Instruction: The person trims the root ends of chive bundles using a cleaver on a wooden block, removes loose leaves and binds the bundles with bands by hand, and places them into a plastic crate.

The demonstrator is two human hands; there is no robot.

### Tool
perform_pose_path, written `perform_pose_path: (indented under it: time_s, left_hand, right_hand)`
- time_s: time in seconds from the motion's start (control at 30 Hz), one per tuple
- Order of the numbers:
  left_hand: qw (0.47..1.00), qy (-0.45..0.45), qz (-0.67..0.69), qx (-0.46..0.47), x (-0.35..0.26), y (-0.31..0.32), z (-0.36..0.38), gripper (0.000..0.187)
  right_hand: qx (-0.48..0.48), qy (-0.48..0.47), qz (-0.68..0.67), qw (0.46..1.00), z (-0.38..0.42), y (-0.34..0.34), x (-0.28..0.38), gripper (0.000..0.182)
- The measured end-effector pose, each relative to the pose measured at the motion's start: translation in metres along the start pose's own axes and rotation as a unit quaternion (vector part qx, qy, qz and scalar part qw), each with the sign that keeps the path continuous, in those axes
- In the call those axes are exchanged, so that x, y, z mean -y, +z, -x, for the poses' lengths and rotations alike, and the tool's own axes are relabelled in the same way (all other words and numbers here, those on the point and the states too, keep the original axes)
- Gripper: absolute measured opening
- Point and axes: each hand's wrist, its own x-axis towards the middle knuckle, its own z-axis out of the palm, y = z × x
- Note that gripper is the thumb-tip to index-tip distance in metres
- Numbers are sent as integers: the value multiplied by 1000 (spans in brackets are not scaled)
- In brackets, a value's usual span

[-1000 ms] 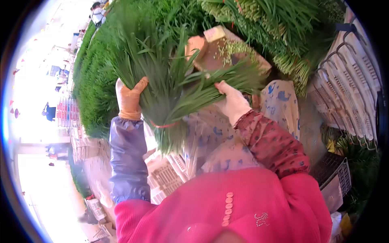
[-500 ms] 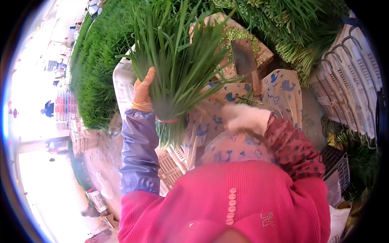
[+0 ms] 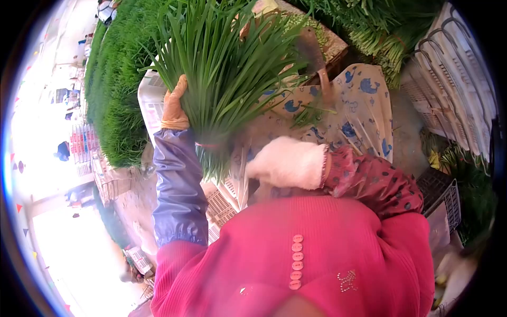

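My left hand (image 3: pixel 175 105), in an orange glove, is closed round a thick bunch of garlic chives (image 3: pixel 222 79). The leaves fan out upward, and a red band circles the bunch near its pale cut ends. My right hand (image 3: pixel 288 162), in a fuzzy white glove, is held in front of my body, just right of those ends. Its fingers look curled; the tips are hidden, and I cannot see what they hold. Below the chives lies a whale-print apron (image 3: pixel 364 100) across my lap, with loose green scraps (image 3: pixel 311 115) on it.
A cleaver (image 3: pixel 317 58) with a wooden handle lies by a box (image 3: pixel 338 47) holding chopped green bits. More chives (image 3: pixel 119 95) are heaped at left and upper right. White plastic crates (image 3: pixel 449 84) stand at right; a dark crate (image 3: pixel 441 193) is below them.
My right hand has swept left and down from over the apron to beside the bunch's cut ends. The bunch in my left hand has shifted slightly left and up in view.
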Motion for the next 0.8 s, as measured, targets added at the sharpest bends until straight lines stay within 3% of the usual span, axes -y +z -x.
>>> perform_pose_path:
  time_s: [0.03,0.07,0.1,0.17,0.27,0.37,0.5,0.53,0.57,0.63,0.67,0.7,0.73,0.8]
  left_hand:
    - [1000,-1,-2,-4,-1,-3,-1,38]
    - [1000,-3,9,5,-1,-6,-1,37]
    - [1000,-5,21,16,0,-6,-2,37]
    - [1000,-16,18,10,0,-10,-5,37]
    - [999,-26,24,12,1,-7,-5,36]
    - [999,-31,27,19,4,-9,-6,36]
    - [1000,-29,1,12,3,2,-4,34]
    - [1000,-20,2,-7,5,5,-3,32]
    - [1000,-20,2,-9,6,5,-2,32]
    - [999,-7,-21,-28,8,7,-1,31]
    - [999,-7,-20,-28,9,9,-2,31]
    - [1000,-4,-13,-17,8,15,-1,30]
    - [1000,0,-6,-9,9,18,2,30]
    - [1000,4,-8,-19,12,19,1,30]
  right_hand:
    - [-9,35,-34,999,2,-1,-5,19]
    - [-119,88,-71,986,8,-1,-7,24]
    - [-222,75,-143,962,4,6,-21,32]
    - [-339,146,-280,886,-5,6,-33,37]
    - [-380,222,-360,823,-13,-9,-49,48]
    - [-384,225,-328,834,-27,-12,-68,51]
    - [-395,158,-302,853,-44,-10,-85,28]
    - [-398,177,-212,875,-39,-12,-82,20]
    - [-397,178,-214,875,-35,-14,-78,20]
    - [-361,252,-42,897,-30,-17,-72,28]
    - [-361,253,-41,896,-30,-18,-66,28]
    - [-410,240,-336,813,-32,-18,-55,25]
    - [-418,204,-600,652,-32,-16,-46,23]
    - [-403,173,-614,657,-27,-12,-39,21]
